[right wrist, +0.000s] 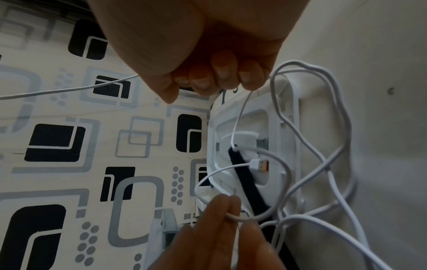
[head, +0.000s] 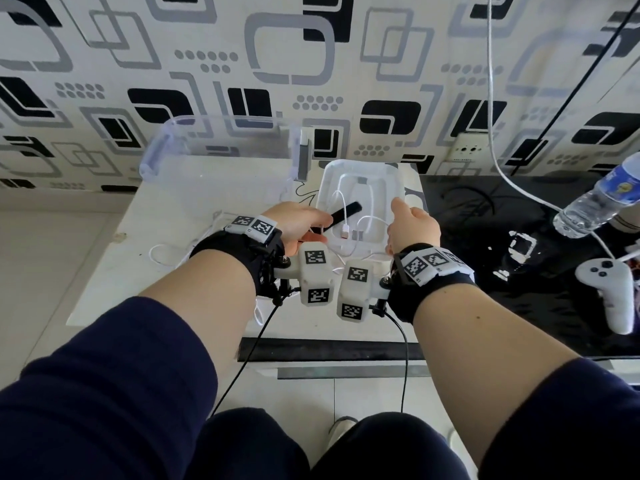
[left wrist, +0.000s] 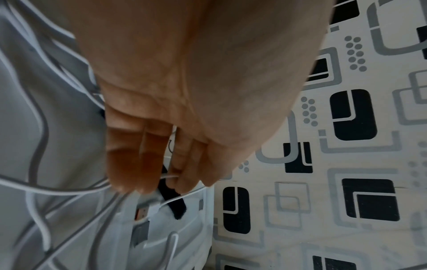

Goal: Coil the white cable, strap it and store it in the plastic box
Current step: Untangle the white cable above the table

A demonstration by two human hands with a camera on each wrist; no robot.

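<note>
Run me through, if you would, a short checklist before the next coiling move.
1. Left hand holds the white cable: ok, it pinches a loop.
2. Right hand holds the cable: ok, curled fingers pinch a strand.
3. Cable coiled neatly: not ok, loose crossing loops sprawl over the lid and table.
4. Black strap within reach: ok, lying unwrapped on the lid.
5. Plastic box open: ok, its lid is off.
6. Box contents: cannot tell.
</note>
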